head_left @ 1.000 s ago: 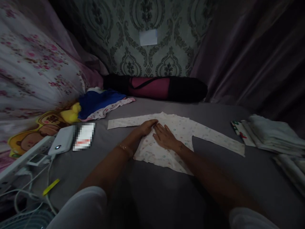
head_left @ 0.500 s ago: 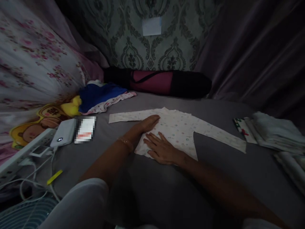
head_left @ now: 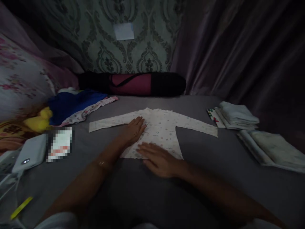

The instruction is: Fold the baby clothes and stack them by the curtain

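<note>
A small white long-sleeved shirt (head_left: 159,130) with a faint print lies spread on the grey sheet (head_left: 143,194), sleeves stretched out to both sides and collar away from me. My left hand (head_left: 134,128) rests flat on the shirt's left side, near the armpit, fingers extended. Over the lower hem is my right hand (head_left: 159,159), its fingers stretched toward the left; whether its palm presses on the cloth I cannot tell. Neither hand grips anything. Parts of the shirt's left edge and hem are hidden beneath the hands.
Folded cloths (head_left: 238,116) are stacked at right, with another folded pile (head_left: 274,149) nearer. Blue clothing (head_left: 73,105) and a yellow plush (head_left: 39,121) lie at left, beside a white power bank (head_left: 30,151) with cables. A black and maroon long bag (head_left: 132,84) lies against the wall.
The view has shifted right, so the scene sits further left. My right hand has moved toward the hem, nearer to me. My left hand stays on the shirt's left side.
</note>
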